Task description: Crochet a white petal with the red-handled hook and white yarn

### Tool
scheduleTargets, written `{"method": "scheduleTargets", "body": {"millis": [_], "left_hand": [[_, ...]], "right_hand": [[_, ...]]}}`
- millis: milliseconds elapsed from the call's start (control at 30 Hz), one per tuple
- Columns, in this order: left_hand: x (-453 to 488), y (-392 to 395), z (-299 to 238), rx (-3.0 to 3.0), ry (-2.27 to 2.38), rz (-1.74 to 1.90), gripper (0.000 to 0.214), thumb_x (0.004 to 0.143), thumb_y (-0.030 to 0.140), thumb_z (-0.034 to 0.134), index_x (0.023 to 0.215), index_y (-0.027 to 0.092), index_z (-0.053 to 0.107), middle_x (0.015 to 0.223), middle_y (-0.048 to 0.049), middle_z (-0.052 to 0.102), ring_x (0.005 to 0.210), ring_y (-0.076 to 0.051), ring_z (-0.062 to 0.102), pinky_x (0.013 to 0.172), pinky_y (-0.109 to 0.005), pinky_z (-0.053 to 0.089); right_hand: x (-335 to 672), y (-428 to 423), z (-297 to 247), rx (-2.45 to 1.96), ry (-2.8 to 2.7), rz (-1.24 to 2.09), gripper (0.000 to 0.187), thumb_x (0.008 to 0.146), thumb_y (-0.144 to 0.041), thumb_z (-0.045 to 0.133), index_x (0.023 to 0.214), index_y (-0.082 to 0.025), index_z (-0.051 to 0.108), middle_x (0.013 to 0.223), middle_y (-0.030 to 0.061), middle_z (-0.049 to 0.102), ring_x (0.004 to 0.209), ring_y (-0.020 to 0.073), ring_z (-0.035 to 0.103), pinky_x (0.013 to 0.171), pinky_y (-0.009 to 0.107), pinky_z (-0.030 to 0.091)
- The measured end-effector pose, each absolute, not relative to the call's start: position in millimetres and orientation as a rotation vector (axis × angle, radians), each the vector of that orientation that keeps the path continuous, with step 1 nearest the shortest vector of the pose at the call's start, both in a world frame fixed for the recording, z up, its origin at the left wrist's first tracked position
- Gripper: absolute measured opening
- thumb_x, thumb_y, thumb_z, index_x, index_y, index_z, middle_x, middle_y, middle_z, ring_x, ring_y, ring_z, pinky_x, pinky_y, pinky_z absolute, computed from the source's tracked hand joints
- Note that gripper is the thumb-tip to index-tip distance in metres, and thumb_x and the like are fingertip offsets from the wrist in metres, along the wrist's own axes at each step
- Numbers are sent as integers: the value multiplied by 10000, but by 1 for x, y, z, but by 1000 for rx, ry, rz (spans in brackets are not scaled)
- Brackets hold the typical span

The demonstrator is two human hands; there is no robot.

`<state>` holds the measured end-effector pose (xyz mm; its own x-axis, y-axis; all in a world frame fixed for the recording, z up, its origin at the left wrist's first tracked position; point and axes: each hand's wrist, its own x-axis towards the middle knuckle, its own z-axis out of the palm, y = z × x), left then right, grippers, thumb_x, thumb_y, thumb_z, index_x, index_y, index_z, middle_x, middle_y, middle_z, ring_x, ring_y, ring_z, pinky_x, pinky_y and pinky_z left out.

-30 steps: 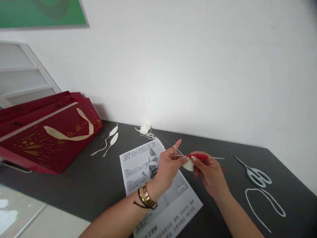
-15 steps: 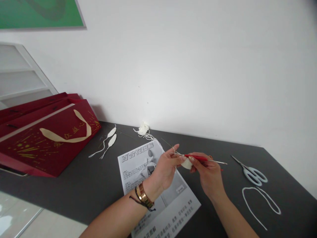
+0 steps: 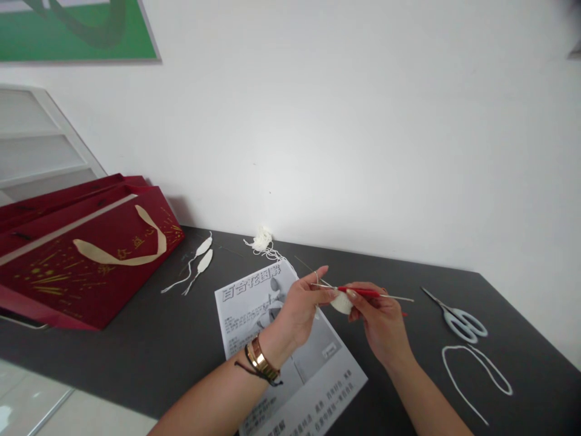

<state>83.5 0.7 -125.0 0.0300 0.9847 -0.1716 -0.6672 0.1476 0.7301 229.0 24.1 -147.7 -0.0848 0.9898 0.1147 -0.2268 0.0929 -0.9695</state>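
Observation:
Between my fingers is a small white crochet piece [image 3: 342, 302]. My left hand [image 3: 302, 309] pinches its left edge, with white yarn looped over the raised index finger. My right hand [image 3: 381, 321] grips a crochet hook [image 3: 365, 292] with a red handle, its metal tip pointing left at the piece's upper edge; the right fingers also touch the piece. Beneath my left hand lies a printed pattern sheet [image 3: 245, 321] with Chinese text and a flower picture. A loose pile of white yarn [image 3: 262, 240] rests beyond the sheet, against the wall.
Two finished white leaf-shaped pieces [image 3: 204, 260] with yarn tails lie left on the dark table [image 3: 149, 357]. Red gift bags [image 3: 100, 260] stand at the far left. Scissors [image 3: 458, 318] and a loose white cord [image 3: 476, 369] lie to the right. A white wall [image 3: 363, 151] borders the back.
The camera view has shifted slightly. Both hands keep hold of the crochet piece and hook in nearly the same place, with only small movements at the hook's tip.

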Motion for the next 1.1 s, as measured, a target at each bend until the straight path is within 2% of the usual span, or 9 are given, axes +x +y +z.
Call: {"method": "scheduleTargets", "body": {"millis": [167, 333, 533, 867, 1100], "left_hand": [[88, -3, -128, 533, 685, 1391, 761, 601, 126, 777, 1303, 114, 482, 696, -12, 666, 634, -118, 572, 730, -283, 376], [88, -1, -129, 501, 693, 1393, 785, 596, 104, 777, 1313, 90, 456, 666, -13, 667, 602, -114, 571, 687, -270, 387], [84, 3, -128, 442, 693, 1326, 738, 562, 38, 759, 1254, 80, 503, 665, -35, 686, 592, -135, 594, 652, -280, 414], [95, -1, -135, 479, 641, 1416, 635, 658, 92, 735, 1249, 109, 501, 694, -5, 648, 629, -110, 554, 672, -264, 382], [80, 6, -131, 585, 610, 1288, 341, 720, 156, 692, 1052, 88, 653, 814, -69, 645, 706, -120, 547, 702, -266, 374]], "right_hand": [[229, 25, -148, -920, -1167, 1277, 125, 693, -260, 741, 793, -196, 701, 717, 24, 703, 456, 104, 523, 429, 241, 420], [229, 22, -143, -939, -1231, 1223, 83, 702, -249, 734, 769, -212, 704, 696, 4, 687, 453, 93, 518, 435, 234, 419], [229, 20, -142, -924, -1265, 1215, 69, 724, -252, 716, 777, -210, 702, 701, 3, 674, 453, 91, 512, 436, 234, 421], [228, 23, -142, -956, -1274, 1135, 70, 707, -252, 728, 747, -198, 708, 672, 1, 668, 468, 95, 532, 445, 219, 438], [234, 28, -144, -870, -1067, 1339, 138, 687, -277, 753, 771, -187, 691, 724, 18, 698, 447, 73, 508, 398, 186, 424]]}}
